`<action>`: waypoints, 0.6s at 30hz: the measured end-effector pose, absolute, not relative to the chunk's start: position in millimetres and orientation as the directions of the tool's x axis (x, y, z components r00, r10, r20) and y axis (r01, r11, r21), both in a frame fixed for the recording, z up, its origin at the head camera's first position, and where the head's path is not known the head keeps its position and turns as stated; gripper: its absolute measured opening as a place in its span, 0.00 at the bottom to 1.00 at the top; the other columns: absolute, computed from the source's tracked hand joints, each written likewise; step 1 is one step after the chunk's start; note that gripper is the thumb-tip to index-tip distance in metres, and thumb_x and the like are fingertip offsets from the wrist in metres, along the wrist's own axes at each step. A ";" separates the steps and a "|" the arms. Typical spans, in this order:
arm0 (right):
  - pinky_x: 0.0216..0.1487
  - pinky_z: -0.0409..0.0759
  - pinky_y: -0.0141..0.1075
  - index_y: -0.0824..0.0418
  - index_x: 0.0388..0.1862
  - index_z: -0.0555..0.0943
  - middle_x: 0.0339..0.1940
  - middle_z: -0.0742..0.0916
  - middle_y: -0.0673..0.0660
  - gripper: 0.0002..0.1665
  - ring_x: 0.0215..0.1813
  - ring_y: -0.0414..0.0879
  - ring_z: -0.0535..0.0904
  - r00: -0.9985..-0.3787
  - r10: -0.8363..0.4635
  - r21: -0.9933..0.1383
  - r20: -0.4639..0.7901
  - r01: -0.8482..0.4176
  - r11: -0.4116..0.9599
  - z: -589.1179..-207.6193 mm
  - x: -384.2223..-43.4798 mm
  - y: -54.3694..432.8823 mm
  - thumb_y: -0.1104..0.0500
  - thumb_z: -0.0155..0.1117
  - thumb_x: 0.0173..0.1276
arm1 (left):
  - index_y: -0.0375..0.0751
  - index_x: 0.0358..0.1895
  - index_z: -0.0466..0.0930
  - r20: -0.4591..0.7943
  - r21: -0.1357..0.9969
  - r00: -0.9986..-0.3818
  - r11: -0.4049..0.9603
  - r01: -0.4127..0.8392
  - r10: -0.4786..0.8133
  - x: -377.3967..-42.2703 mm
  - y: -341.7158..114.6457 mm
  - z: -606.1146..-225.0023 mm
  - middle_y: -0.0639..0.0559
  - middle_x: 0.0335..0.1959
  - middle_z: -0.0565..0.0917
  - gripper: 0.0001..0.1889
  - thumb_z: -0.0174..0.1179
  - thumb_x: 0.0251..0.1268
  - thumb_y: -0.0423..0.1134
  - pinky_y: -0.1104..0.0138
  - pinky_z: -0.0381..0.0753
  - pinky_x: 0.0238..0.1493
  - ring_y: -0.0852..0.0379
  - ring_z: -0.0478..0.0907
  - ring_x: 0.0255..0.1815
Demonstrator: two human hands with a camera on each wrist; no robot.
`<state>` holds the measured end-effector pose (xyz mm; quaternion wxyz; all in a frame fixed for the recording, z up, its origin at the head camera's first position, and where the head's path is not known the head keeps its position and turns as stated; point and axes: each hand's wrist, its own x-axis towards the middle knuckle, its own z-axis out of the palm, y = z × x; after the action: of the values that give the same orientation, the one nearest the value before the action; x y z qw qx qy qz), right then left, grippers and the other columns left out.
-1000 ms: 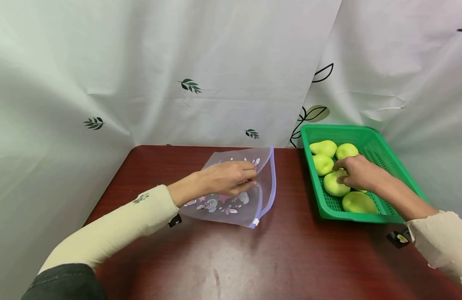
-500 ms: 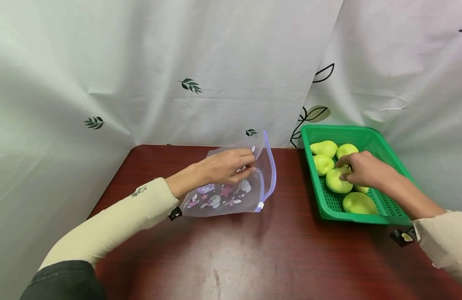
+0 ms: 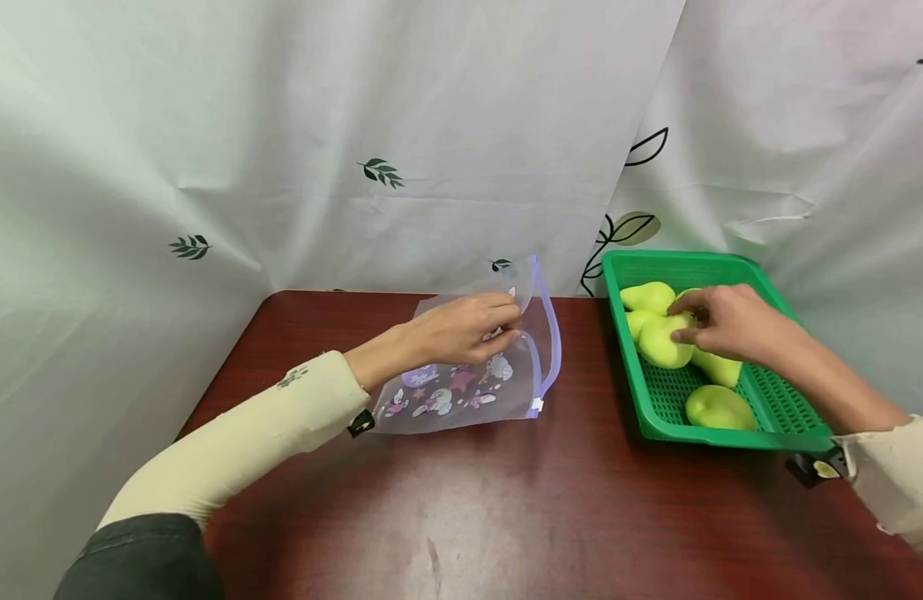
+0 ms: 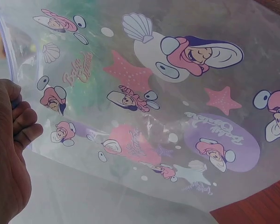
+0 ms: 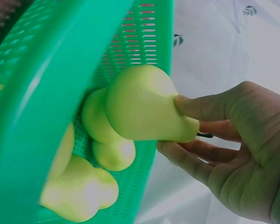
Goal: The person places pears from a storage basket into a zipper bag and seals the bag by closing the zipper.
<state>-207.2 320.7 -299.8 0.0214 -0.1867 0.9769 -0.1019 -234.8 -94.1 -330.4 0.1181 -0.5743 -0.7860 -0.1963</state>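
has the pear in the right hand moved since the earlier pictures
Yes: against the green basket, the pear in the right hand has shifted up the head view.

Dark red-brown table (image 3: 581,508) against a white cloth backdrop (image 3: 461,117).
The cloth hangs in soft folds behind the table and along its sides, with small green leaf sprigs (image 3: 381,172) printed here and there; toward the right, beside a slanting edge, a black-outlined plant print (image 3: 628,229) climbs (one of its leaves is filled in a dull olive), and creases run across the cloth there. The tabletop looks glossy, catching a pale sheen near the front beside a thin dark scuff (image 3: 434,557).
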 end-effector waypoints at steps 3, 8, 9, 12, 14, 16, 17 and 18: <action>0.42 0.80 0.45 0.67 0.62 0.90 0.39 0.92 0.57 0.24 0.40 0.49 0.83 -0.937 -0.348 -0.203 0.039 -0.349 0.915 -294.6 -207.5 316.3 0.54 0.80 0.74 | 0.39 0.38 0.77 0.404 0.177 -0.315 0.264 0.948 0.859 -236.6 -91.2 -329.9 0.48 0.34 0.76 0.09 0.61 0.84 0.33 0.67 0.73 0.40 0.56 0.71 0.35; 0.54 0.87 0.62 0.67 0.64 0.89 0.54 0.94 0.72 0.25 0.52 0.65 0.92 -0.939 -0.320 -0.231 0.127 -0.342 0.911 -287.2 -207.0 309.5 0.52 0.77 0.77 | 0.38 0.39 0.77 0.402 0.175 -0.311 0.261 0.949 0.861 -241.0 -86.0 -327.9 0.47 0.34 0.77 0.09 0.60 0.84 0.32 0.67 0.73 0.41 0.55 0.72 0.36; 0.56 0.87 0.64 0.67 0.65 0.89 0.56 0.93 0.72 0.25 0.54 0.66 0.92 -0.938 -0.314 -0.243 0.147 -0.342 0.908 -285.9 -206.5 307.6 0.52 0.77 0.78 | 0.38 0.39 0.77 0.403 0.173 -0.310 0.261 0.950 0.861 -241.7 -85.4 -327.4 0.47 0.34 0.77 0.09 0.60 0.84 0.32 0.67 0.73 0.41 0.55 0.72 0.36; 0.59 0.85 0.67 0.65 0.66 0.89 0.62 0.92 0.72 0.25 0.58 0.68 0.92 -0.934 -0.293 -0.281 0.204 -0.342 0.897 -282.4 -204.6 301.0 0.51 0.76 0.79 | 0.38 0.39 0.77 0.409 0.171 -0.312 0.264 0.949 0.857 -243.5 -84.1 -326.3 0.46 0.34 0.77 0.08 0.61 0.84 0.32 0.67 0.73 0.41 0.54 0.73 0.36; 0.60 0.84 0.65 0.63 0.67 0.89 0.64 0.92 0.70 0.25 0.59 0.67 0.92 -0.930 -0.276 -0.307 0.245 -0.344 0.887 -279.8 -202.5 295.9 0.50 0.77 0.79 | 0.38 0.39 0.77 0.412 0.173 -0.317 0.268 0.948 0.854 -244.0 -83.2 -325.8 0.46 0.34 0.77 0.08 0.61 0.84 0.32 0.67 0.73 0.41 0.54 0.73 0.35; 0.59 0.84 0.62 0.61 0.67 0.90 0.64 0.92 0.69 0.25 0.59 0.66 0.92 -0.925 -0.257 -0.333 0.280 -0.345 0.878 -277.5 -199.7 290.2 0.50 0.78 0.78 | 0.38 0.39 0.78 0.415 0.173 -0.321 0.272 0.947 0.851 -244.2 -82.4 -325.9 0.47 0.34 0.77 0.08 0.61 0.84 0.33 0.66 0.74 0.41 0.54 0.74 0.35; 0.58 0.83 0.60 0.60 0.67 0.90 0.64 0.92 0.68 0.26 0.59 0.66 0.92 -0.922 -0.248 -0.348 0.296 -0.346 0.871 -276.5 -198.3 287.7 0.49 0.79 0.77 | 0.38 0.39 0.78 0.414 0.174 -0.324 0.276 0.945 0.850 -244.2 -82.0 -326.1 0.47 0.34 0.77 0.09 0.61 0.85 0.33 0.66 0.74 0.41 0.54 0.74 0.35; 0.57 0.83 0.52 0.58 0.67 0.90 0.64 0.92 0.66 0.25 0.59 0.65 0.93 -0.919 -0.240 -0.364 0.313 -0.349 0.864 -275.3 -196.4 284.8 0.49 0.79 0.76 | 0.38 0.39 0.78 0.414 0.174 -0.328 0.280 0.944 0.849 -244.1 -81.5 -326.3 0.47 0.34 0.77 0.09 0.61 0.85 0.33 0.66 0.75 0.42 0.54 0.74 0.36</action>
<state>-196.4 284.8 -275.3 -0.1296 -0.1538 0.9566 -0.2111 -244.1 -81.5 -326.3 0.1206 -0.5671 -0.7907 -0.1966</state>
